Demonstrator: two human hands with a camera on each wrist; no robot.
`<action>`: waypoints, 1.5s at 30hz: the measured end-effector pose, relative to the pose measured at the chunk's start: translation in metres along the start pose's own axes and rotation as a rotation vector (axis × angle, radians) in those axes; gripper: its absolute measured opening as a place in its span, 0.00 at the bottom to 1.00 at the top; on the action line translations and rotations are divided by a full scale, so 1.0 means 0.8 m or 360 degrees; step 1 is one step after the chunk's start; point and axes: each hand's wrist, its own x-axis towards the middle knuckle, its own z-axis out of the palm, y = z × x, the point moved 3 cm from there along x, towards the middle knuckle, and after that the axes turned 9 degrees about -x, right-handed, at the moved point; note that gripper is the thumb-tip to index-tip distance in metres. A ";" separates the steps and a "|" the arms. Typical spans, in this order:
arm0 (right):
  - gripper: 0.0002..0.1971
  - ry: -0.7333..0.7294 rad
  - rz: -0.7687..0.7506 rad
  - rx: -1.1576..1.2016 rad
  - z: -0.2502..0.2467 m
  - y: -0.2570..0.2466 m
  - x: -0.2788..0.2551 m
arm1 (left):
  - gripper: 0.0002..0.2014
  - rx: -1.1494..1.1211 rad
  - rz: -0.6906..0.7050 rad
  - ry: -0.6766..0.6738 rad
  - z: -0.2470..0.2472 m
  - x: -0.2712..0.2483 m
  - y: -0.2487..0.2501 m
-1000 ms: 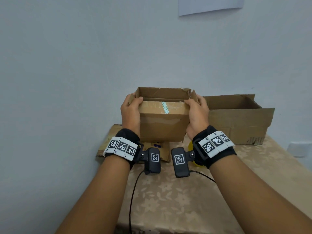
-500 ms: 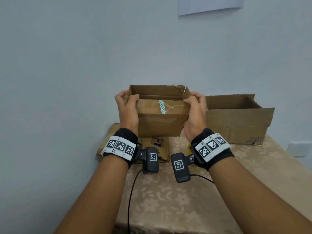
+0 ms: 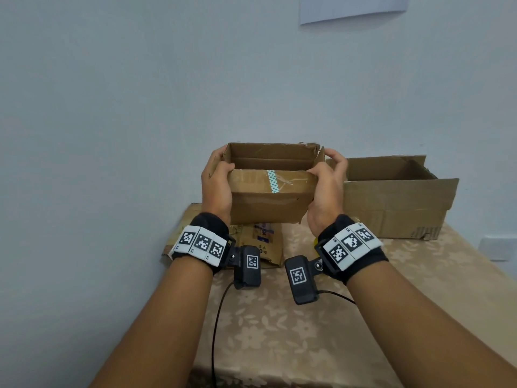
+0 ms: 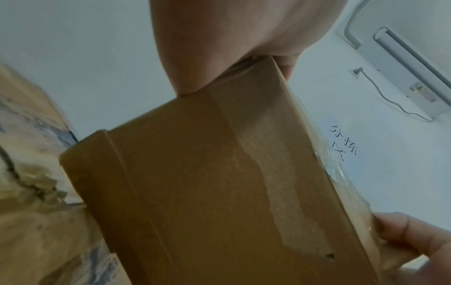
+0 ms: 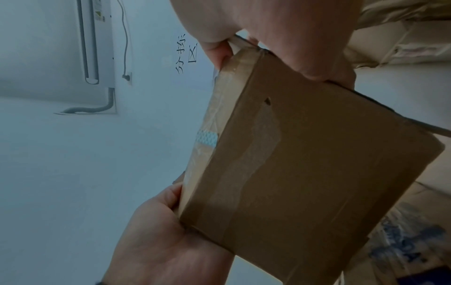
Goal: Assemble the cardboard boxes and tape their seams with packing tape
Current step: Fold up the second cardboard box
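Note:
A small brown cardboard box (image 3: 268, 200) hangs in the air above the table, its top open towards me, with a green-patterned tape strip (image 3: 272, 181) and clear tape on its near wall. My left hand (image 3: 216, 180) grips its left end, thumb over the near rim and fingers round the side. On the right end my right hand (image 3: 326, 177) holds it the same way. The left wrist view shows the box's underside (image 4: 219, 183) under my left palm (image 4: 219, 38). The right wrist view shows the taped box (image 5: 305, 173), my right hand (image 5: 268, 29) and left hand (image 5: 158, 231).
A larger open cardboard box (image 3: 391, 203) stands at the back right of the table (image 3: 279, 331), close to the small one. Flattened printed cardboard (image 3: 260, 245) lies under the held box. A bit of something yellow (image 3: 315, 242) shows beside my right wrist. The wall is close behind.
Both hands have raised the small box a little and shifted it left, tipping its open top towards me so the inside shows more. The grip has stayed the same.

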 end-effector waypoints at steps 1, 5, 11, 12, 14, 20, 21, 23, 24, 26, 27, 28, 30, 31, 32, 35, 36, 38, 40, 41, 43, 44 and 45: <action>0.22 -0.0007 -0.0007 0.0007 0.000 0.000 0.000 | 0.16 0.0005 0.0002 0.0003 0.000 0.000 -0.001; 0.22 -0.0109 -0.0055 -0.0031 0.002 -0.002 0.000 | 0.09 0.0026 0.0003 0.0084 -0.004 0.005 -0.004; 0.29 -0.0211 -0.0179 -0.0240 0.006 0.003 -0.006 | 0.08 0.0122 0.0004 0.0224 -0.011 0.014 -0.008; 0.27 -0.0197 -0.0202 -0.0260 0.006 0.003 -0.007 | 0.08 0.0121 0.0000 0.0241 -0.012 0.016 -0.008; 0.23 -0.0189 -0.0229 -0.0267 0.005 0.004 -0.007 | 0.07 0.0128 -0.0023 0.0272 -0.013 0.019 -0.011; 0.19 -0.0072 -0.0352 -0.0370 0.003 0.005 -0.009 | 0.07 0.0125 -0.0105 0.0294 -0.015 0.023 -0.016; 0.20 -0.0043 -0.0389 -0.0400 0.003 0.006 -0.010 | 0.07 0.0125 -0.0111 0.0283 -0.014 0.022 -0.016; 0.20 0.0006 -0.0439 -0.0455 0.003 0.008 -0.010 | 0.07 0.0136 -0.0116 0.0267 -0.013 0.022 -0.016; 0.21 0.0020 -0.0462 -0.0473 0.003 0.008 -0.011 | 0.07 0.0148 -0.0113 0.0264 -0.012 0.021 -0.016; 0.21 0.0023 -0.0512 -0.0499 0.002 0.007 -0.012 | 0.08 0.0180 -0.0099 0.0275 -0.011 0.021 -0.015; 0.21 0.0014 -0.0534 -0.0510 0.002 0.006 -0.012 | 0.08 0.0200 -0.0091 0.0286 -0.011 0.021 -0.015; 0.21 -0.0001 -0.0550 -0.0519 0.003 0.006 -0.013 | 0.09 0.0219 -0.0085 0.0297 -0.012 0.021 -0.014; 0.21 -0.0016 -0.0583 -0.0541 0.004 0.005 -0.015 | 0.09 0.0256 -0.0077 0.0313 -0.014 0.021 -0.014; 0.21 -0.0012 -0.0610 -0.0550 0.005 0.005 -0.016 | 0.10 0.0271 -0.0079 0.0318 -0.015 0.022 -0.014; 0.21 -0.0009 -0.0635 -0.0545 0.006 0.005 -0.016 | 0.11 0.0284 -0.0083 0.0320 -0.016 0.022 -0.013; 0.21 -0.0048 -0.0660 -0.0503 0.008 0.005 -0.014 | 0.11 0.0297 -0.0104 0.0327 -0.018 0.023 -0.013; 0.21 -0.0079 -0.0667 -0.0487 0.009 0.005 -0.014 | 0.10 0.0292 -0.0112 0.0332 -0.019 0.022 -0.013; 0.21 -0.0141 -0.0678 -0.0467 0.010 0.004 -0.014 | 0.10 0.0283 -0.0126 0.0337 -0.020 0.022 -0.012; 0.21 -0.0192 -0.0670 -0.0448 0.010 0.003 -0.014 | 0.09 0.0252 -0.0156 0.0327 -0.020 0.023 -0.012; 0.20 -0.0199 -0.0662 -0.0449 0.009 0.002 -0.014 | 0.08 0.0232 -0.0176 0.0316 -0.020 0.023 -0.012; 0.17 -0.0161 -0.0641 -0.0505 0.008 0.003 -0.013 | 0.07 0.0217 -0.0199 0.0295 -0.018 0.022 -0.012; 0.16 -0.0116 -0.0625 -0.0583 0.007 0.004 -0.011 | 0.06 0.0210 -0.0203 0.0285 -0.016 0.021 -0.012; 0.16 -0.0064 -0.0608 -0.0692 0.005 0.005 -0.009 | 0.07 0.0198 -0.0206 0.0277 -0.016 0.020 -0.013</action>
